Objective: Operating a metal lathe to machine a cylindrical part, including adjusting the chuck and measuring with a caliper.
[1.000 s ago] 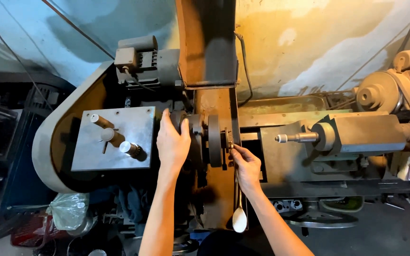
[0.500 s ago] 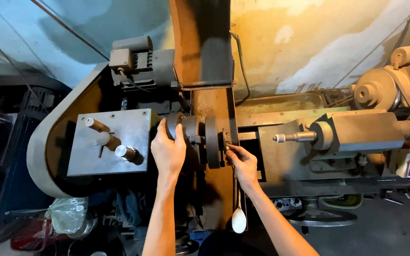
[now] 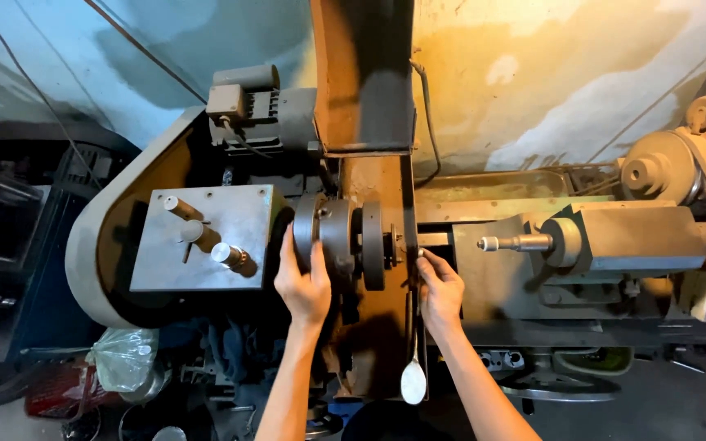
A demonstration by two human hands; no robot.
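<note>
I look down on a grey metal lathe. My left hand (image 3: pixel 304 283) grips the near side of the round steel chuck (image 3: pixel 343 233), fingers curled over its rim. My right hand (image 3: pixel 439 286) is just right of the chuck, its fingertips pinched on a small metal piece (image 3: pixel 412 245) at the chuck's face. A thin lever with a white knob (image 3: pixel 413 380) hangs down below my right wrist. The tailstock (image 3: pixel 614 241) sits to the right, and its pointed spindle (image 3: pixel 516 242) aims at the chuck with a gap between them.
Left of the chuck is the headstock plate (image 3: pixel 206 224) with three stub levers, inside a curved belt guard (image 3: pixel 83 245). An electric motor (image 3: pixel 255 102) sits behind. A rusty upright column (image 3: pixel 361 73) rises above the chuck. A plastic bag (image 3: pixel 124 359) and clutter lie on the floor.
My left hand has slid lower on the chuck, toward me. My right hand stays at the chuck's face. The view has shifted slightly.
</note>
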